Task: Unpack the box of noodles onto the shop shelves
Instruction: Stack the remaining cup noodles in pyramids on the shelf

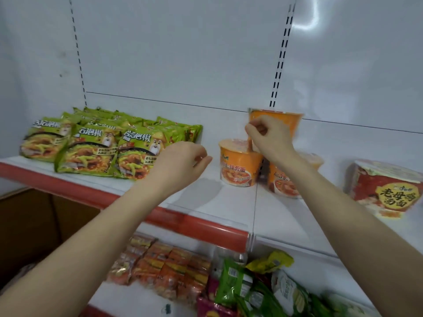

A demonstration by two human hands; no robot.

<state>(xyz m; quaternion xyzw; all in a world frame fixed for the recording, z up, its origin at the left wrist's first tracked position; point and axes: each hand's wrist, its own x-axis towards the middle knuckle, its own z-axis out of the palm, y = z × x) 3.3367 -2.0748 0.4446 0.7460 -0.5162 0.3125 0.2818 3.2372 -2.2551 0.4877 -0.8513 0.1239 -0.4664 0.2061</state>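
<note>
White shelf (274, 216): right grip (268, 136) seemingly pinches the topmost orange cup (288, 121).

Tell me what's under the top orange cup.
Orange cups: the left cup shows clearly, the right cup partly. The right hand covers where the top cup rests.

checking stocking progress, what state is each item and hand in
green noodle packets, lying flat, overlapped in rows
lower orange cups, upright on the shelf
top orange cup, upright above the lower orange cups, blurred
red noodle bowl, upright, lid on
left hand, loosely curled, holds nothing
right hand, curled against top orange cup, grip unclear
</note>
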